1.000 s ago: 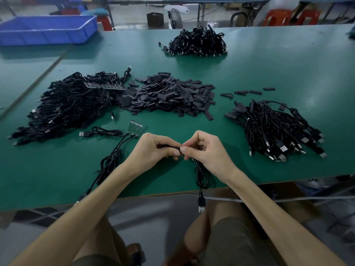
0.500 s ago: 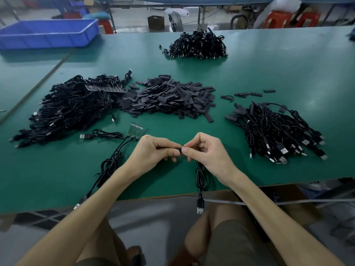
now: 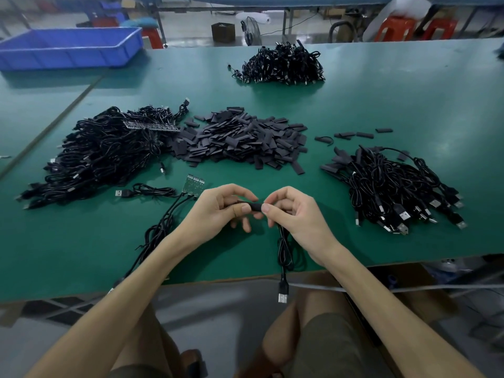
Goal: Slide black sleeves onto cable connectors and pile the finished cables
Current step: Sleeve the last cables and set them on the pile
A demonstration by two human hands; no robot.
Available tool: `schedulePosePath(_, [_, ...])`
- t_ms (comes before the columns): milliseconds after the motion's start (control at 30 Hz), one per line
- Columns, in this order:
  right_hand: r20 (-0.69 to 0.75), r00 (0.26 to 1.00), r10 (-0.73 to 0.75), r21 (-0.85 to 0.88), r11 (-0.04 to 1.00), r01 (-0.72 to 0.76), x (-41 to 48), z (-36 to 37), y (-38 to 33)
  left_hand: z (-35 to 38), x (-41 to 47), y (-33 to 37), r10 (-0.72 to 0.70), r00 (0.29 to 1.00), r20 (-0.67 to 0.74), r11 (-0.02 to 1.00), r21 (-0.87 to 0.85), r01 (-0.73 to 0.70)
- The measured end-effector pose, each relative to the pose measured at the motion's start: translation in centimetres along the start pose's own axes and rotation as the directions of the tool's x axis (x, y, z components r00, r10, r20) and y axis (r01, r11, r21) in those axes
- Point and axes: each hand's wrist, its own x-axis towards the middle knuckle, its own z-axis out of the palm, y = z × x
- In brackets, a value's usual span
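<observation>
We pinch the black sleeve [image 3: 255, 207] between left hand [image 3: 218, 211] and right hand [image 3: 296, 214] at frame centre, its cable [image 3: 283, 285] hanging over the desk [image 3: 81, 255] near edge, bare green around, thumbs slightly further apart than half a second ago.

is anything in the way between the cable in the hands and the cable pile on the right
Nothing visible: only bare green table lies between the held cable and the right-hand pile; loose sleeves sit farther back.
</observation>
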Motion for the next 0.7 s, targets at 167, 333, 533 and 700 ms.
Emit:
schedulePosePath(167, [-0.021,1.0,-0.009,-0.033,0.999,0.008,-0.03,0.14,0.12,-0.14,-0.2,0.3,-0.005,0.998,0.062,0.997,-0.076,0.009])
schedulePosePath(333, [-0.042,0.999,-0.02,-0.05,0.999,0.017,-0.11,0.09,0.02,-0.4,-0.27,0.41,0.019,0.995,0.095,0.993,-0.12,-0.007])
schedulePosePath(533, [-0.044,0.999,-0.03,-0.097,0.995,0.025,-0.23,0.1,-0.14,-0.42,-0.3,0.48,-0.003,0.995,0.101,0.988,-0.152,0.018])
schedulePosePath(700, [-0.008,0.983,-0.183,-0.36,0.918,0.168,-0.76,0.75,-0.57,-0.1,-0.17,0.69,-0.042,0.997,0.063,0.987,-0.15,0.051])
